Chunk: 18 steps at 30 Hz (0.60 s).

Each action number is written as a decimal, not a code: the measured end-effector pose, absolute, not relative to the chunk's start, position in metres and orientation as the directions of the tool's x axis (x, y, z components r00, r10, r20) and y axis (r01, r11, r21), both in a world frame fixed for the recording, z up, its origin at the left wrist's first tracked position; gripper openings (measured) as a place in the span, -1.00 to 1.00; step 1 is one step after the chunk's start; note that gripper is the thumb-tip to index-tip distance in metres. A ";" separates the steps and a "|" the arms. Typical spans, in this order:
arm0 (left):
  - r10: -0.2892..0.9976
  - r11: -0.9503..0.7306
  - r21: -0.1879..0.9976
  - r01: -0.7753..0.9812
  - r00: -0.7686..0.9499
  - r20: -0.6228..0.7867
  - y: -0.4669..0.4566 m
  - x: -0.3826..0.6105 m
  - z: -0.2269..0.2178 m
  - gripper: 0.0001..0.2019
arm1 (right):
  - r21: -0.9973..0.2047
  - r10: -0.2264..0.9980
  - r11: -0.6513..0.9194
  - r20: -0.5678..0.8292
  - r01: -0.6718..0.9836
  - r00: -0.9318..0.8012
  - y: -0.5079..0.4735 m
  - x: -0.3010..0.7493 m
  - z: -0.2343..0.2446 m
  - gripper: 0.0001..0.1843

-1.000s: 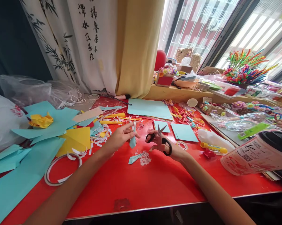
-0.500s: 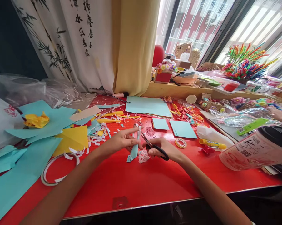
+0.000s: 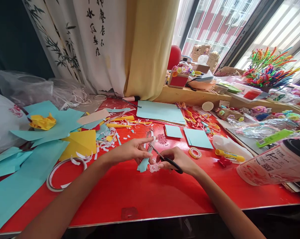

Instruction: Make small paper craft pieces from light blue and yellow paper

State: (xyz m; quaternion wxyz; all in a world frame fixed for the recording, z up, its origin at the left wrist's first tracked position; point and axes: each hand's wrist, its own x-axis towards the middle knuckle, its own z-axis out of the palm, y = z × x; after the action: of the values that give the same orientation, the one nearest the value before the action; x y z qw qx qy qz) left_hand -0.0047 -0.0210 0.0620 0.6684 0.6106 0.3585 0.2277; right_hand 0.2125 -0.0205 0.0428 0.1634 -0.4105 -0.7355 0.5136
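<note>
In the middle of the red table (image 3: 179,199), my left hand (image 3: 132,151) grips a folded light blue paper piece (image 3: 143,165), its index finger stretched to the right. A narrow ring (image 3: 150,134), which looks like a roll of white tape, stands just behind those fingers; how it is held is hidden. My right hand (image 3: 178,160) is closed around black-handled scissors (image 3: 176,166). Their blades point up and left, close to the left fingertips and the ring. A crumpled pinkish-white scrap pile (image 3: 154,167) lies beneath, between both hands.
On the left are large light blue sheets (image 3: 32,179), a yellow sheet (image 3: 82,144) and a tape roll (image 3: 50,182). Blue squares (image 3: 197,137), a small ring (image 3: 195,153) and a yellow glue tube (image 3: 229,155) lie right. A lidded cup (image 3: 269,166) stands at the right edge.
The view has shifted slightly, moving most things a little to the right. The scissor blades now look closer together, and the blue paper is more covered by my left hand.
</note>
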 end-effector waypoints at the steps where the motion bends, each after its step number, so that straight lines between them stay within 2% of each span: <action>1: 0.744 0.153 0.979 0.135 0.636 -0.204 -0.021 -0.004 0.063 -0.21 | -0.894 0.771 0.127 -0.183 0.429 -0.610 -0.021 0.212 0.043 -0.56; 5: 0.747 0.158 0.977 0.141 0.631 -0.211 -0.021 -0.005 0.061 -0.22 | -0.908 0.772 0.092 -0.194 0.409 -0.605 -0.022 0.211 0.042 -0.59; 11: 0.705 0.109 0.979 0.173 0.681 -0.199 -0.018 -0.011 0.061 -0.23 | -0.879 0.802 0.081 -0.223 0.470 -0.554 -0.016 0.218 0.045 -0.58; 14: 0.806 0.015 0.983 0.181 0.580 -0.119 -0.014 -0.013 0.062 -0.34 | -0.844 0.850 0.171 -0.135 0.509 -0.509 -0.011 0.223 0.046 -0.58; 18: 0.895 -0.043 0.979 0.198 0.443 -0.050 -0.006 -0.013 0.055 -0.41 | -0.666 0.875 0.381 0.035 0.642 -0.483 -0.008 0.225 0.047 -0.49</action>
State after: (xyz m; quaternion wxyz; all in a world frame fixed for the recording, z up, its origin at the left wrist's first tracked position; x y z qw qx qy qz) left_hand -0.0133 -0.0060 0.0548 0.5487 0.6485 0.4213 0.3177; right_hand 0.2252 -0.0079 0.0471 0.1951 -0.4697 -0.8076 0.2986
